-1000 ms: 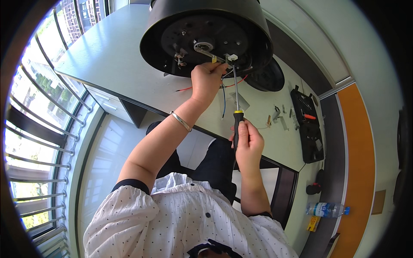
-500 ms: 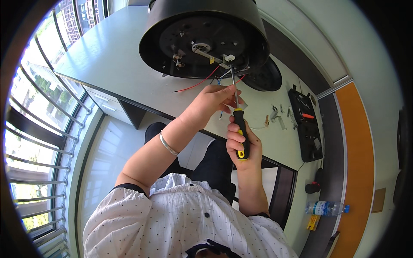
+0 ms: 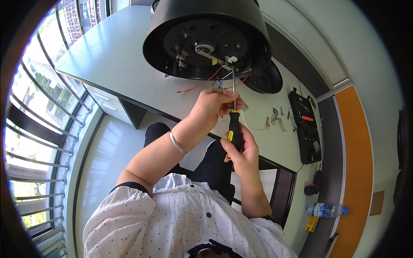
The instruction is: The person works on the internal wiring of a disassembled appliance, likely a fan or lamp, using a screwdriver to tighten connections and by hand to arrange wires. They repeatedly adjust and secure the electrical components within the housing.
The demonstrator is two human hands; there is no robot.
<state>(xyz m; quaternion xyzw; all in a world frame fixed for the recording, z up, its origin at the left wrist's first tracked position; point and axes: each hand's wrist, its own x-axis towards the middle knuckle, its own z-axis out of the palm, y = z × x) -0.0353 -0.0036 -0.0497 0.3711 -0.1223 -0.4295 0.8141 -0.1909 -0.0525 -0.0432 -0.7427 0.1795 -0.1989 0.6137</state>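
A large black round appliance body (image 3: pixel 206 26) lies tipped on its side, its open underside facing me. Inside show a metal bracket (image 3: pixel 208 55), a white ceramic piece (image 3: pixel 232 59) and loose red, blue and white wires (image 3: pixel 200 86). My right hand (image 3: pixel 243 150) is closed around the black and yellow handle of a screwdriver (image 3: pixel 233 127). Its shaft points up to the underside, close by the white piece; whether the tip sits in a screw is too small to tell. My left hand (image 3: pixel 215 105) pinches the shaft just above the handle.
To the right on the table lie small metal parts (image 3: pixel 278 118) and an open black tool case (image 3: pixel 306 129). A round black cover (image 3: pixel 266 77) rests behind the appliance. Farther right are a water bottle (image 3: pixel 325 210) and a yellow object (image 3: pixel 311 223). The table's front edge (image 3: pixel 142 105) runs before my knees.
My right hand has shifted its grip on the screwdriver handle, thumb now across it, and the handle has turned. My left hand stays at the shaft. The view has shifted slightly.
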